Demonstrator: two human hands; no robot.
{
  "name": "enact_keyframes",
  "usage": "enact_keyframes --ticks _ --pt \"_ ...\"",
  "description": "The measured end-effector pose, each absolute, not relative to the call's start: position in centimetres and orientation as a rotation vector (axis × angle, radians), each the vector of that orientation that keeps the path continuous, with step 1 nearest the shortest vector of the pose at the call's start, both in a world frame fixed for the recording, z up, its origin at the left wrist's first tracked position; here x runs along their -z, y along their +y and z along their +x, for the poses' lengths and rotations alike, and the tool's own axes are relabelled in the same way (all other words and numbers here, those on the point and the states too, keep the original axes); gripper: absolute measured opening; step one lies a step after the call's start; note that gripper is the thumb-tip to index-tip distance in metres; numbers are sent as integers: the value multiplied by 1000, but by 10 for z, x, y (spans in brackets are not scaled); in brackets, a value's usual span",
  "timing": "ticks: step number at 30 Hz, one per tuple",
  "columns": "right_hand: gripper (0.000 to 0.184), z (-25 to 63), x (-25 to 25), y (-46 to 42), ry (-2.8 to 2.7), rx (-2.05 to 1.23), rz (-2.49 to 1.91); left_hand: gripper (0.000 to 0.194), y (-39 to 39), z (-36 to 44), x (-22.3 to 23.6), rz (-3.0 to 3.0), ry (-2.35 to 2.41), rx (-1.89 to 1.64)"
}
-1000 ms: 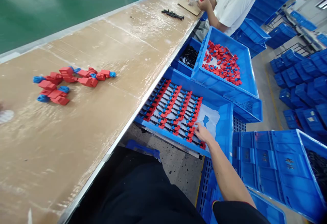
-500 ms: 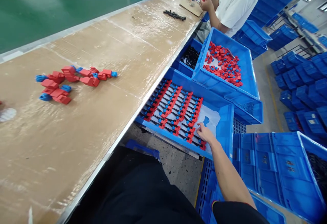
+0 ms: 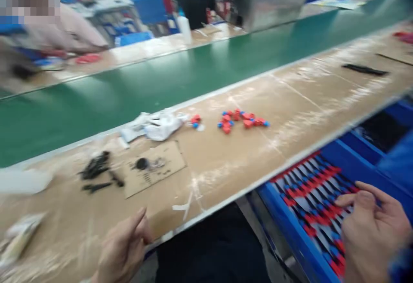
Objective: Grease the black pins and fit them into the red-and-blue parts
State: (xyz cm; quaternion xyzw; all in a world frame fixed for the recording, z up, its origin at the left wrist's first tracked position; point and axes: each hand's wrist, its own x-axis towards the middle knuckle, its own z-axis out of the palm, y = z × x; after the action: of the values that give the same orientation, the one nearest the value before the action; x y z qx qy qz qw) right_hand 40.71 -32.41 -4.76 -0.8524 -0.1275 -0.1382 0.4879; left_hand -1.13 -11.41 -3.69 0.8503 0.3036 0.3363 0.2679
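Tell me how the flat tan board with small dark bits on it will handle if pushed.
The tan board lies flat and looks thin, so it would probably slide rather than tip. The small dark bits on it look loose and could scatter if jerked.

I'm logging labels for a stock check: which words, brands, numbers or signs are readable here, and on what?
None can be read.
Blue crate: no legible text on its visible wall.
White bottle in the background: too blurred to tell.
Cardboard sheet: no legible text.
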Motion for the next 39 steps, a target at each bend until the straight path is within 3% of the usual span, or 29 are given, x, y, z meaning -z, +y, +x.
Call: enact_keyframes --ticks 3,7,11,15,20,29,35,39 --pt "36 376 29 -243 -803 151 -1840 59 -116 -29 31 2223 921 -1035" --pt "35 354 7 -134 -1477 4 -1489 55 -100 -62 27 2145 1180 -1133" --pt "28 365 -17 -33 -1703 105 -1647 38 -66 -99 24 2219 1335 -1247" --pt "31 369 -14 28 -1772 67 -1824 33 -19 -115 5 2359 1539 -1025" --pt "36 351 25 42 -1937 -7 -1837 41 36 -114 -20 2398 1500 -394" --pt "36 355 49 51 -2014 -115 -1943 34 47 -94 21 2471 1172 -192" --pt "36 358 15 22 -1970 -222 -1903 23 54 -98 34 2577 1063 -370" --pt "26 348 -7 0 -2079 -596 -1795 21 47 -96 14 2485 1106 -699"
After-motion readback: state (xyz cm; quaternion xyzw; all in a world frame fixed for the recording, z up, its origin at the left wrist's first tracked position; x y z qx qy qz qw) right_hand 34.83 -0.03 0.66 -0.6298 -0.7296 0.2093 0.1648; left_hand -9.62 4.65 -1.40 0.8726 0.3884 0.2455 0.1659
